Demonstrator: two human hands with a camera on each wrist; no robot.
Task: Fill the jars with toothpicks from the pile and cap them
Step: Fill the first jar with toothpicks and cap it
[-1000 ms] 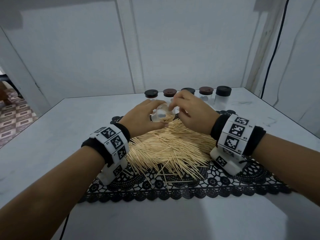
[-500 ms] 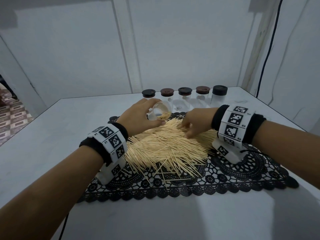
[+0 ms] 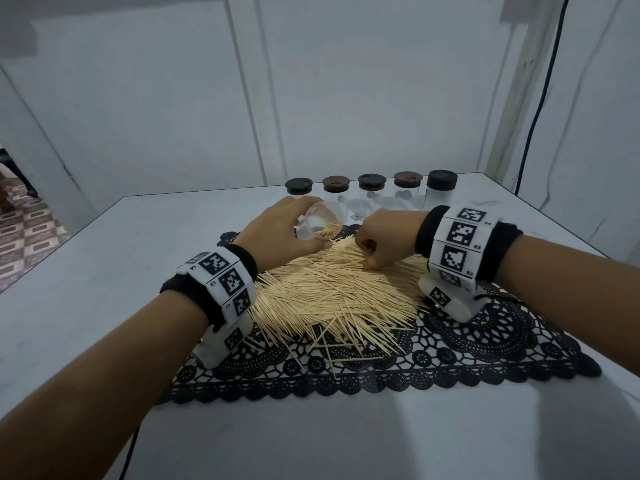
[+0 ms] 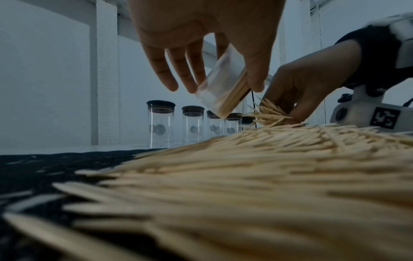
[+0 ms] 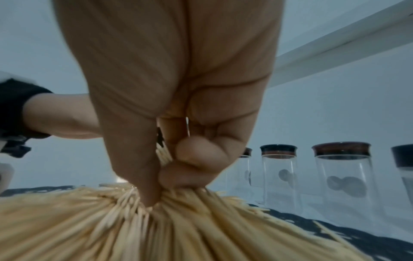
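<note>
A person's left hand [image 3: 277,230] grips a clear glass jar [image 3: 320,225], tilted w/ its open mouth toward the toothpick pile [image 3: 332,289]; a small batch of toothpicks already lies inside along the lower wall. The right hand [image 3: 384,237], fingers curled together, pinches a bunch of toothpicks [image 4: 268,113] at the far edge of the pile, just beside the jar mouth. The pile sits on a black lace mat [image 3: 485,341] on a white tabletop [image 3: 86,271]. Risks, as a guess: the pinched bunch looks splayed, not aligned, so ends may catch the jar rim and scatter; the jar's tilt may let the loaded picks slide back out; smooth glass held by fingertips alone could slip. Counts: 1 open jar in hand; 5 capped jars [image 3: 372,192] in a row at the back of the tabletop, none showing toothpicks, each approx. w/ small round dark items inside, too small to identify; 1 pile, picks too many to count; 2 hands; 1 mat. No loose cap is visible.
</note>
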